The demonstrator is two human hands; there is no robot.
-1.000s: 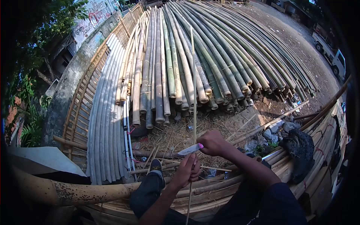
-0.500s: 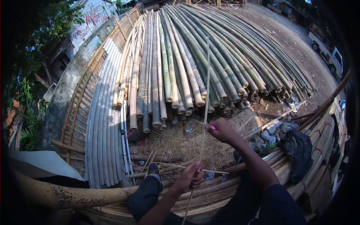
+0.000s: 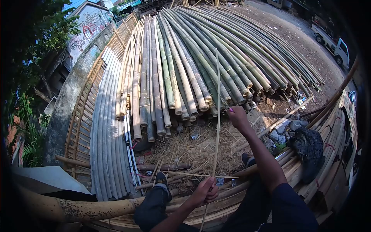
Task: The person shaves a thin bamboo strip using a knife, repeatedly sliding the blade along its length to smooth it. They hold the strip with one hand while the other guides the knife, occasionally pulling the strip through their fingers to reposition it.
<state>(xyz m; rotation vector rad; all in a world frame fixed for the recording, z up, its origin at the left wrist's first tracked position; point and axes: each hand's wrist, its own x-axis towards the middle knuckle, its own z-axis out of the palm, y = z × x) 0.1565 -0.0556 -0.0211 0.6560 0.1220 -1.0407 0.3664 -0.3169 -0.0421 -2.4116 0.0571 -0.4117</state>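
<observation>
A long thin bamboo strip (image 3: 217, 139) stands nearly upright before me. Around its lower part my left hand (image 3: 205, 191) is closed, with the strip's end running down below the fist. Higher up and to the right, my right hand (image 3: 237, 116) is closed on a knife with a pink handle (image 3: 231, 110). The knife's blade is hard to make out near the strip. Another thin strip (image 3: 193, 174) lies crosswise behind my left hand.
Many bamboo poles (image 3: 174, 77) are stacked ahead. Corrugated sheets (image 3: 108, 143) lie at left, beside a bamboo lattice (image 3: 79, 123). Split bamboo (image 3: 328, 154) and a dark bundle (image 3: 307, 150) are at right. A thick bamboo pole (image 3: 92, 208) crosses the lower left. A truck (image 3: 332, 44) stands far right.
My right hand with the knife has moved up and to the right. My left hand and the strip have shifted slightly right and down in view.
</observation>
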